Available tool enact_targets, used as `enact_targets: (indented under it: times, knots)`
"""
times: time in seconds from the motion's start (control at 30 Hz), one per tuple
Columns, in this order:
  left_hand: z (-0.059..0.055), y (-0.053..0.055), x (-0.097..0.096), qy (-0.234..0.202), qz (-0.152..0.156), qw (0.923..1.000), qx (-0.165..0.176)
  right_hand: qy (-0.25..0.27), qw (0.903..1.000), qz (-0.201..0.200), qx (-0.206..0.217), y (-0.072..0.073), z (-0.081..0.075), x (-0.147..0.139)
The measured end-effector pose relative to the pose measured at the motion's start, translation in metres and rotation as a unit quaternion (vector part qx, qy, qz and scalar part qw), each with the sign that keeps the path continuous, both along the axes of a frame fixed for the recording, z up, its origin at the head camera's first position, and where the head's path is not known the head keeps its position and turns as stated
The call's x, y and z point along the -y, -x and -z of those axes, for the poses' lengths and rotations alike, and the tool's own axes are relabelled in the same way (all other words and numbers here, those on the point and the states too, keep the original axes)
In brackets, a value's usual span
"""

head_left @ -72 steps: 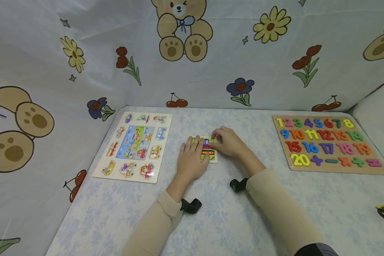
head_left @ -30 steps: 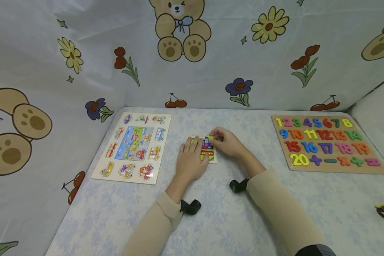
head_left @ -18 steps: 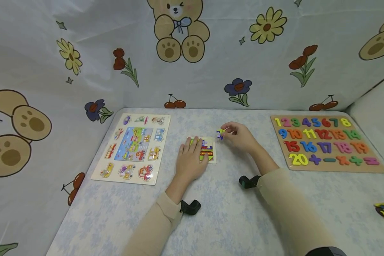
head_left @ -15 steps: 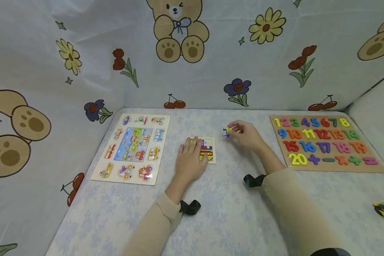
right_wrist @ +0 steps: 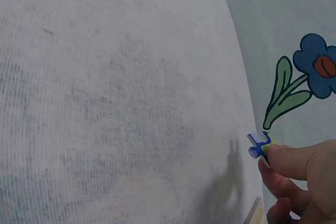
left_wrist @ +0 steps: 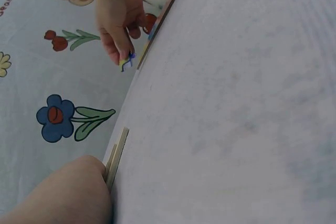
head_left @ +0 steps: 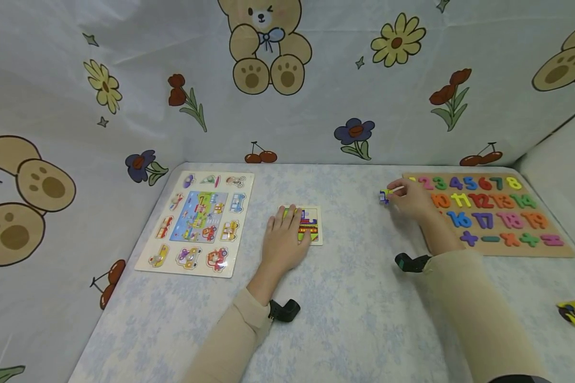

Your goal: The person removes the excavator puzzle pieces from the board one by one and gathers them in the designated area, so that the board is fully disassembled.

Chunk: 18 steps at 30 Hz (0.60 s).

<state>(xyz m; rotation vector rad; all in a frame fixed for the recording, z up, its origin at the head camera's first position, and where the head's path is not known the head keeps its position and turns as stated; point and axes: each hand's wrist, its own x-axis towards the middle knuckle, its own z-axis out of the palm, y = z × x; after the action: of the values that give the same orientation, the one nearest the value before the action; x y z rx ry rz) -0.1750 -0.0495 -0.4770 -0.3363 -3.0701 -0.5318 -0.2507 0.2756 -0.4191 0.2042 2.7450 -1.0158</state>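
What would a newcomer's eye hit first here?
Probably the bright number board on the right of the table, and the big bear printed on the backdrop at top centre. Next, the right hand, pinching a small blue-and-yellow puzzle piece near the number board's left edge. The left hand lies over a small picture puzzle mid-table.

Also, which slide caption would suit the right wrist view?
Right hand pinching a blue-and-yellow jigsaw piece above the table.
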Motion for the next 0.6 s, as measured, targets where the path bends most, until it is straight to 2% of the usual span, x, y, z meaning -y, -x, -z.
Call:
enact_targets:
  times: [0.37, 0.47, 0.6]
  knots:
    - [0.001, 0.0, 0.001, -0.002, 0.0, 1.0, 0.002, -0.015, 0.9998, -0.003, 0.012, -0.001, 0.001, -0.013]
    - [0.001, 0.0, 0.001, -0.005, 0.001, 1.0, 0.002, -0.034, 0.9993, -0.006, 0.013, -0.001, 0.003, -0.011]
    - [0.0, 0.0, 0.001, -0.008, 0.001, 1.0, 0.001, -0.083, 0.9964, -0.005, 0.013, 0.001, 0.006, -0.007]
